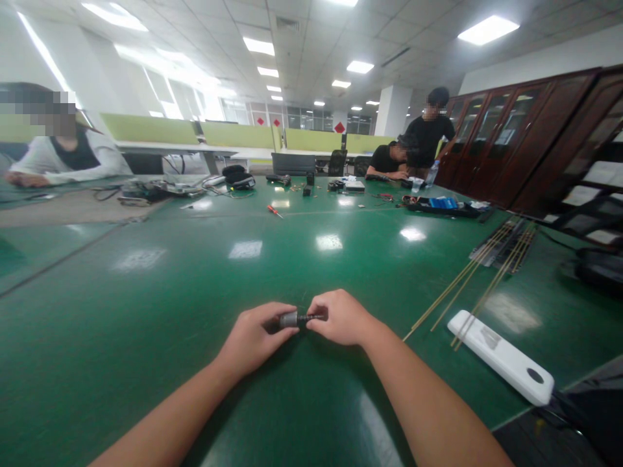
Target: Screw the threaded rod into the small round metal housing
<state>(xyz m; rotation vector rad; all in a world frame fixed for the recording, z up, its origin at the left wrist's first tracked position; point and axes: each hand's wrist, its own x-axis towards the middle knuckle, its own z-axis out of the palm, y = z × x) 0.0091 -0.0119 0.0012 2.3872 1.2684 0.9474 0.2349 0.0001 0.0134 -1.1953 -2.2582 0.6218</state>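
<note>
Fingers [283,335] nearly together, forearms [418,379] apart

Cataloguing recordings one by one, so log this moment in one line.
left grip: holding gray cylinder; right grip: holding dark rod; screwdriver: on table

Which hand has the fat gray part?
The left hand: its fingers and thumb hold the thick gray cylinder. The right hand is different because it pinches the thin dark shaft.

From the cylinder [291,318], a screwdriver [275,211] lies on the table [204,279] towards twelve o'clock; rods [457,279] at two, cabinets [511,130] beyond; a bar [506,360] at three, under rod ends.
</note>
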